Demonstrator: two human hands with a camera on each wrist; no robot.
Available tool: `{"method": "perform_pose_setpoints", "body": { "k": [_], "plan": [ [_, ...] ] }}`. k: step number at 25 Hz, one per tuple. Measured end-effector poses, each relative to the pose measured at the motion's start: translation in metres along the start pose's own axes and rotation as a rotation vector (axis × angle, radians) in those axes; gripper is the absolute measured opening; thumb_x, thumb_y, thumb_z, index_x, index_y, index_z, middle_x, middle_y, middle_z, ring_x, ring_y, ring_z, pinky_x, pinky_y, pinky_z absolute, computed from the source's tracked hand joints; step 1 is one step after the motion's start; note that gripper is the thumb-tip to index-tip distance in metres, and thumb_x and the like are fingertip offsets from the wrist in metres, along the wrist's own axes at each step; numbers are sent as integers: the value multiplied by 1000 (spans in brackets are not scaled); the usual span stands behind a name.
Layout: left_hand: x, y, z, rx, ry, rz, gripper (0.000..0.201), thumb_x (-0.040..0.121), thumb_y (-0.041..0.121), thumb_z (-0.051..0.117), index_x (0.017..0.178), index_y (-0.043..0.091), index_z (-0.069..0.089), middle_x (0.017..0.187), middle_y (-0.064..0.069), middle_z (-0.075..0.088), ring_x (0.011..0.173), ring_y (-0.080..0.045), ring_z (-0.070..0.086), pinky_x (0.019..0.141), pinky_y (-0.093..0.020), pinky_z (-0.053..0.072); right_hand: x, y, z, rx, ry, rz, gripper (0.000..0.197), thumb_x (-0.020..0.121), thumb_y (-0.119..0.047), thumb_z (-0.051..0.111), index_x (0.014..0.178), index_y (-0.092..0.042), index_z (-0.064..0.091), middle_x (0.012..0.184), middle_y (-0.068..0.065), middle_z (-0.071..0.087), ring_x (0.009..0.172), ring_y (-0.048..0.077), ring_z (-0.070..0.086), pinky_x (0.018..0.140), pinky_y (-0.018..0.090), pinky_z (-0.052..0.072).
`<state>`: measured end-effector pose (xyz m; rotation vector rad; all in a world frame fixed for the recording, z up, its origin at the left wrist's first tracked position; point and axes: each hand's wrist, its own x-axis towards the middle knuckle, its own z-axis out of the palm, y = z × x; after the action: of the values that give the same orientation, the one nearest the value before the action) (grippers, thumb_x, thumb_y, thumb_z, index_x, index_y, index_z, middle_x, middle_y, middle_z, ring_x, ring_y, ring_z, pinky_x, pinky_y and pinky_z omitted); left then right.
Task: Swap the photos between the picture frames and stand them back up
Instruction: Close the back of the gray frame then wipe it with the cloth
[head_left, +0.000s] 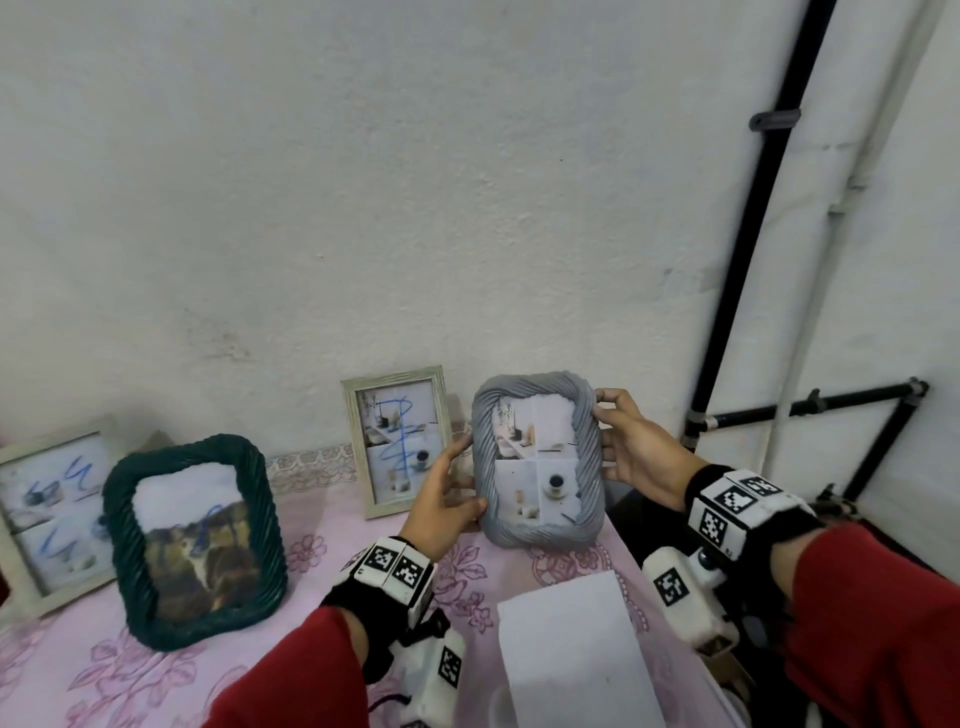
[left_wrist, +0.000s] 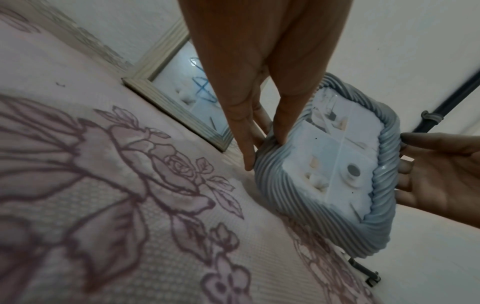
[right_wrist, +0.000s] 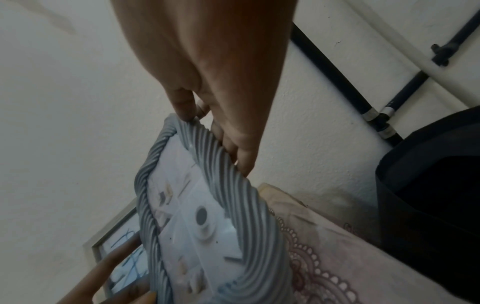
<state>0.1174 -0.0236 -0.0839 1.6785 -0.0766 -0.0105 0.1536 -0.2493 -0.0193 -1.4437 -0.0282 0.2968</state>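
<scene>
A grey rope-pattern picture frame (head_left: 537, 460) stands upright near the table's right end, holding a four-panel still-life photo. Its lower edge is at the pink cloth; I cannot tell if it rests there. My left hand (head_left: 457, 493) grips its lower left side, thumb on the front rim, fingers behind. My right hand (head_left: 610, 441) pinches its upper right side the same way. The left wrist view shows the grey frame (left_wrist: 337, 164) between my left hand's fingers (left_wrist: 283, 131) and my right hand (left_wrist: 441, 170). A dark green rope frame (head_left: 195, 540) with a landscape photo stands at the left.
A pale wooden frame (head_left: 397, 441) with a blue-scribbled photo leans on the wall just behind the left hand. Another pale frame (head_left: 52, 509) stands at the far left. A white sheet (head_left: 576, 649) lies on the floral cloth (head_left: 104, 670) in front. Black pipes (head_left: 737, 291) run beyond the table's right edge.
</scene>
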Motion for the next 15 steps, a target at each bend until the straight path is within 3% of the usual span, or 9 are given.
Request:
{"method": "perform_pose_setpoints", "body": {
  "k": [2, 5, 10, 15],
  "plan": [
    [-6, -1, -2, -8, -8, -16, 68, 84, -17, 51, 136, 25, 35, 87, -8, 49, 79, -26, 53, 63, -28, 57, -5, 1, 0, -3, -9, 21, 11, 100, -21, 35, 95, -27, 43, 77, 5, 55, 67, 19, 52, 63, 33, 43],
    [-14, -2, -5, 7, -18, -33, 67, 85, -17, 49, 136, 25, 35, 82, -7, 43, 80, -25, 45, 62, -25, 56, -14, 4, -1, -13, -24, 44, 6, 99, -20, 38, 96, -23, 42, 79, 8, 53, 66, 21, 52, 61, 34, 45],
    [-24, 1, -4, 101, -21, 13, 68, 84, -17, 49, 133, 27, 36, 86, 1, 52, 63, -1, 62, 60, -19, 56, -31, -1, -8, -152, -52, 63, 2, 98, -17, 44, 98, -18, 43, 79, 13, 53, 63, 26, 56, 67, 40, 52],
    [-29, 9, -4, 203, -31, 0, 73, 85, -9, 56, 143, 25, 29, 93, -1, 49, 83, -20, 58, 70, -22, 54, -36, -5, -10, -303, 5, 55, 13, 94, -11, 52, 106, -11, 47, 91, 16, 61, 65, 25, 59, 64, 36, 50]
  ]
}}
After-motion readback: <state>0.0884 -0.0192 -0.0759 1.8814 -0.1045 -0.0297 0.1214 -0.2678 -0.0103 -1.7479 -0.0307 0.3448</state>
